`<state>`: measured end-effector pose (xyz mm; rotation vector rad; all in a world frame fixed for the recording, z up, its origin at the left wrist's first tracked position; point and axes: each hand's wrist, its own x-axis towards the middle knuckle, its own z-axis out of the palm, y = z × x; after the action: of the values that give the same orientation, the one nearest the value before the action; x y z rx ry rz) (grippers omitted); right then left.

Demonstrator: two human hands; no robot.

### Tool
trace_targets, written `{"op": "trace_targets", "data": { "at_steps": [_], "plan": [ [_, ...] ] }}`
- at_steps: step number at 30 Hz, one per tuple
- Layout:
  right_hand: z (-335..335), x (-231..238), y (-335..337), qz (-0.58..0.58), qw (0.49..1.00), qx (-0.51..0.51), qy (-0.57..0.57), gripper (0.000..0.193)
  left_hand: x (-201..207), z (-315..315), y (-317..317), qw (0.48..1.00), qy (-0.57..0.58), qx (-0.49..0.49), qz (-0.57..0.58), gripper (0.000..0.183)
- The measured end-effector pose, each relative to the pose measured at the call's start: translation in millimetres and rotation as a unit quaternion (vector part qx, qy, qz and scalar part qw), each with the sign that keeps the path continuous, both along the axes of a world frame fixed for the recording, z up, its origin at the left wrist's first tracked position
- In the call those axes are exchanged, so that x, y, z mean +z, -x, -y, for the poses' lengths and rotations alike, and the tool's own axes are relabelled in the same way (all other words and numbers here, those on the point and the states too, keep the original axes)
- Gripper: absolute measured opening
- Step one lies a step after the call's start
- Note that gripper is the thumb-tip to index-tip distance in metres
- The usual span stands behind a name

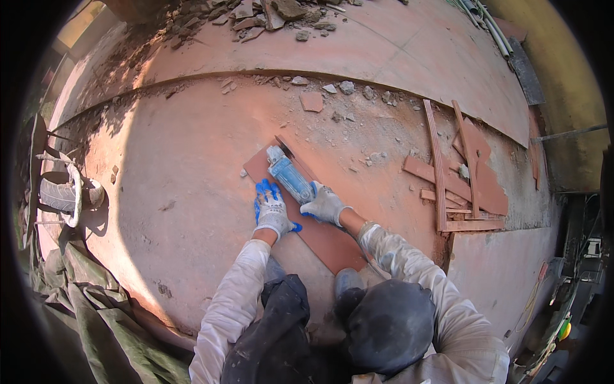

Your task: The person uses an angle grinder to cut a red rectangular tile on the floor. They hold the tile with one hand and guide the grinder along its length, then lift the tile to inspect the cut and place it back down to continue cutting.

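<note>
I have a long red tile (327, 242) just under the middle of my view, lying flat and slanting from 11 o'clock down toward 5 o'clock. On it, close to the centre, sits a blue angle grinder (293, 179), its silver head aimed at 11 o'clock and its dark disc (284, 146) standing near the tile's far end; whether the disc touches the tile I cannot tell. The right hand (325, 205), in a pale glove, is wrapped around the rear of the grinder's body, on its 4 o'clock side. The left hand (272, 211), in a grey-white glove with blue fingers, grasps nothing that I can see: it lies palm down along the tile's left edge, just beside the grinder at its 7 o'clock, fingers stretched away from the wrist and thumb spread over the tile. Below the tile's near end, at 5 o'clock, I see a grey shoe (348, 280) and a dark knee (391, 326). At 3 o'clock lie red strips (437, 169) and broken red slabs (487, 182). A rubble heap (272, 16) lies at 12 o'clock, a wheel (64, 194) at 9 and a green tarp (105, 320) at 8
</note>
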<state>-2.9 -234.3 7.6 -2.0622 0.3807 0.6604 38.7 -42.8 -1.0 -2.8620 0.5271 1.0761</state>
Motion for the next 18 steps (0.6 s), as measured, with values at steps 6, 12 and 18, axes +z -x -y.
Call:
{"op": "trace_targets", "data": {
  "at_steps": [6,12,18],
  "plan": [
    [0.5,-5.2,-1.1,0.030,0.998,-0.026,-0.040,0.066,-8.7,-6.2,0.4,1.000,0.018,0.006,0.012,0.169],
    [3.6,-1.0,-4.6,0.005,0.999,-0.013,-0.042,0.061,-10.4,-4.0,0.7,1.000,0.016,0.000,0.014,0.170],
    [4.0,3.2,-5.4,0.018,0.998,-0.017,-0.050,0.059,-10.1,-4.5,0.0,1.000,0.022,0.005,0.004,0.166]
  ]
}}
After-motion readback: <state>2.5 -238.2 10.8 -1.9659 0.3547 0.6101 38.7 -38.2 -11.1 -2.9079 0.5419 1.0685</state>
